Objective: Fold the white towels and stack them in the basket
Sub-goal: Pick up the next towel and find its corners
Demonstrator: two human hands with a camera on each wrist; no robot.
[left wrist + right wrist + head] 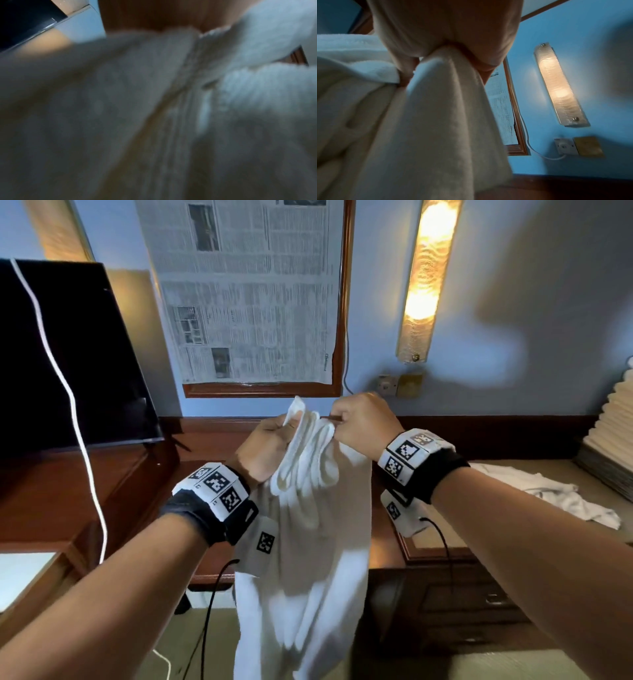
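Note:
A white towel [308, 542] hangs in front of me, bunched at its top edge and drooping toward the floor. My left hand [270, 440] grips the top edge on the left, and a corner of the cloth sticks up above its fingers. Close beside it, my right hand [363, 422] pinches the same edge. The towel [154, 108] fills the blurred left wrist view. In the right wrist view the towel [436, 121] hangs from my right hand [447, 40]. Another white towel [561, 494] lies crumpled on the counter at right. No basket is in view.
A dark TV screen [68, 354] stands at left on a wooden desk [113, 491]. A newspaper-covered frame [250, 292] and a lit wall lamp [428, 278] are on the blue wall ahead. A pleated lampshade [613, 433] stands at far right. Drawers [462, 601] sit below the counter.

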